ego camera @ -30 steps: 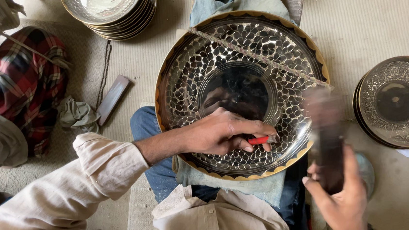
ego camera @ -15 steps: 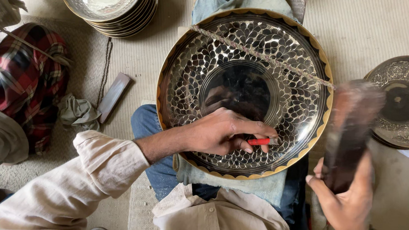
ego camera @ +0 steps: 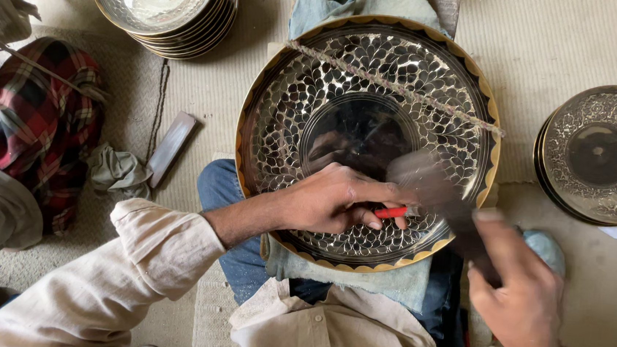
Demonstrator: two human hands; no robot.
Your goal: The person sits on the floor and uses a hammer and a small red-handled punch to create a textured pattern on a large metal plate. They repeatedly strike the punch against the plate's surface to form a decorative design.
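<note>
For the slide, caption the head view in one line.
Left hand holds a red-handled tool on a large engraved metal plate; right hand swings a blurred dark mallet.

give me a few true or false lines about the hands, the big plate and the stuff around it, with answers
1. The left hand holds a red-handled tool against the big engraved plate. True.
2. The right hand is empty. False: it grips a dark, motion-blurred mallet over the plate.
3. A cord runs across the upper part of the plate. True.
4. A stack of plates sits at the upper right. False: it is at the upper left; a smaller patterned plate lies on the right.
5. A red checked cloth lies on the left. True.
</note>
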